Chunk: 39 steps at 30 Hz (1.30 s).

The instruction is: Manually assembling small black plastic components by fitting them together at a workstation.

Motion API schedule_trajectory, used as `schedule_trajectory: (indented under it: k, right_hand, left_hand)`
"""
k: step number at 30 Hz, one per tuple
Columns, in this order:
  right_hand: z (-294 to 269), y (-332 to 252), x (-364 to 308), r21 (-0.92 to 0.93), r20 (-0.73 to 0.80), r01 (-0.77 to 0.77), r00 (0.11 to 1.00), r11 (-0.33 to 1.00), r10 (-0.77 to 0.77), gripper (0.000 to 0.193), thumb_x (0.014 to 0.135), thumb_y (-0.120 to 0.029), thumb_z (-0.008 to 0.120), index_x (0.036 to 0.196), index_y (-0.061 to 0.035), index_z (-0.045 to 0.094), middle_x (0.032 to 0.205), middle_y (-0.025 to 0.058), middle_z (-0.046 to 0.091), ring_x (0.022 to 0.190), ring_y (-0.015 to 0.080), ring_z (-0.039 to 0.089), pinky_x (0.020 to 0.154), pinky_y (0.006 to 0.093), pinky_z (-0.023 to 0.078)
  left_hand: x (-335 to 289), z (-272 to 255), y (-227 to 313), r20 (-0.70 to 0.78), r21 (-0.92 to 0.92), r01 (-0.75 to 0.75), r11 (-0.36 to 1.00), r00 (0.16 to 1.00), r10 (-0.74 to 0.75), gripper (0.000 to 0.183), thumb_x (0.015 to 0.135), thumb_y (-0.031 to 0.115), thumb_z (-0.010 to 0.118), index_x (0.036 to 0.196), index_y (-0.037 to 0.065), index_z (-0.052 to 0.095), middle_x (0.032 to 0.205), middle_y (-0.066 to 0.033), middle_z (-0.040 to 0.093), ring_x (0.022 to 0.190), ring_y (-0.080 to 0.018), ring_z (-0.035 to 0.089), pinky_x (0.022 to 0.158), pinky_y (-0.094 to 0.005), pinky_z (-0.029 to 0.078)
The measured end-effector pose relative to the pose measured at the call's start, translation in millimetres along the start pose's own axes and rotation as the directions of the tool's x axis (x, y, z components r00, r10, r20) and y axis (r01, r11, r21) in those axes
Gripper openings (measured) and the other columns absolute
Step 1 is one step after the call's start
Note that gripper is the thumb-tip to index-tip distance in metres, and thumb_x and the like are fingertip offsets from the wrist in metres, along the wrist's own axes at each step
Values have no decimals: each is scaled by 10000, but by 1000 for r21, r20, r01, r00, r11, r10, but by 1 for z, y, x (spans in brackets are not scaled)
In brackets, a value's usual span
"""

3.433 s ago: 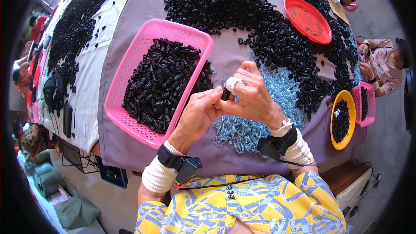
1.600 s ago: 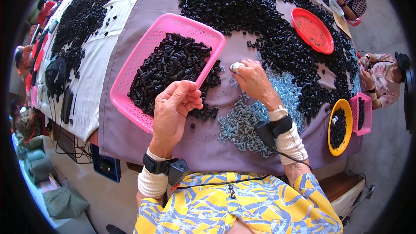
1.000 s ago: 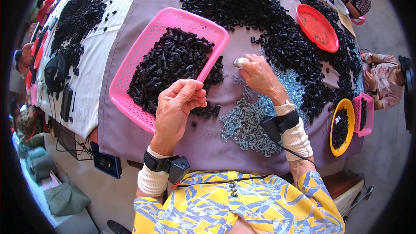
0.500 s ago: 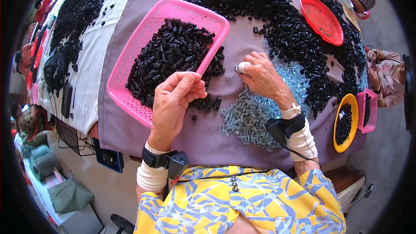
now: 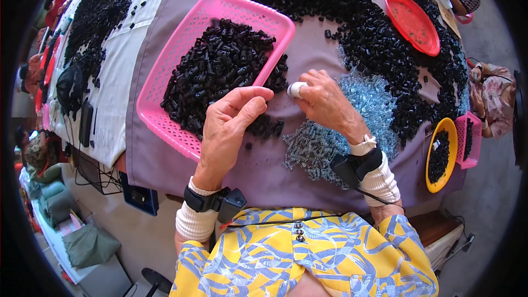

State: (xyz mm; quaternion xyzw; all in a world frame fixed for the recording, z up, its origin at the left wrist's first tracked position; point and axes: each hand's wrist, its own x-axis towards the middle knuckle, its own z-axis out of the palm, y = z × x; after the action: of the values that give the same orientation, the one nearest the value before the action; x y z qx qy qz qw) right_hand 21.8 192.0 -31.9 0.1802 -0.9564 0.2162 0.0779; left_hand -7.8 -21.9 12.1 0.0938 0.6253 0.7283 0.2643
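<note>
Left hand [image 5: 234,118] half curled, palm turned up-ish, thumb and fingers loosely bent; maybe pinching a small black part, can't tell, nothing clearly held. Right hand [image 5: 324,102] palm down on bench [image 5: 264,170], fingers bunched; taped fingertip [image 5: 297,89] pressing or picking at the purple cloth just beside the basket corner; whether closed on a part, can't tell. Both wrists w/ black strapped units and white cuffs, forearms coming in from lower edge, left angled up toward basket, right angled in from the right. Pink mesh basket [image 5: 165,85] just above left hand, loaded w/ small black plastic parts [image 5: 220,66]; a few spilled black parts [image 5: 267,127] lying between the two hands. Heap of small silvery-blue metal pieces [image 5: 313,148] under and beside right wrist. Big spread of black parts [image 5: 352,27] across upper bench, red plate [image 5: 411,22] at far right, yellow bowl [image 5: 440,157] w/ black parts and another pink basket [image 5: 472,137] at right edge. Risks, by judgement: right wrist dragging thru metal pieces and scattering them; left hand knocking basket rim and tipping parts out; small part slipping from a loose pinch and getting lost among the strays.
</note>
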Motion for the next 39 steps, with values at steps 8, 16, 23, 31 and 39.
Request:
schedule_trajectory:
  k: [8,16,23,31,39]
  right_hand:
    - [23,-23,-15,-26,92,160,983,987,-157,58,694,-79,616,734,-101,580,800,48,534,834,226,509,732,369,371]
    - [4,-11,-19,152,-180,64,983,986,-36,199,653,-140,710,783,-55,586,780,82,571,800,257,551,766,377,393]
    - [-17,-28,-26,293,-234,62,972,954,9,230,636,-91,738,784,-38,571,735,77,546,721,261,546,762,387,414]
    - [-22,-22,-29,341,-232,2,969,940,82,202,691,-101,728,815,-28,587,696,84,551,722,266,557,735,377,424]
    - [-21,-6,-27,170,-222,-115,963,979,152,121,727,-83,683,790,-23,598,710,96,561,723,282,551,693,377,415]
  left_hand:
    - [0,0,1,9,0,12,1000,1000,-12,236,939,143,529,1067,-40,605,1048,-122,631,972,-149,603,902,-300,488]
    - [-9,11,-6,17,14,25,1000,1000,-25,195,904,86,585,1059,-27,620,956,-50,653,891,-84,596,804,-206,469]
    - [-6,25,-31,103,-76,167,983,982,-158,224,910,120,580,1089,-14,588,956,-66,647,841,-116,615,779,-249,501]
    - [1,25,-40,192,-360,319,877,945,-265,195,934,146,536,1042,-8,588,938,-86,643,833,-152,638,776,-324,541]
    - [4,25,-49,135,-271,331,904,943,-305,220,927,172,559,1070,6,573,888,-90,654,750,-147,644,688,-285,540]
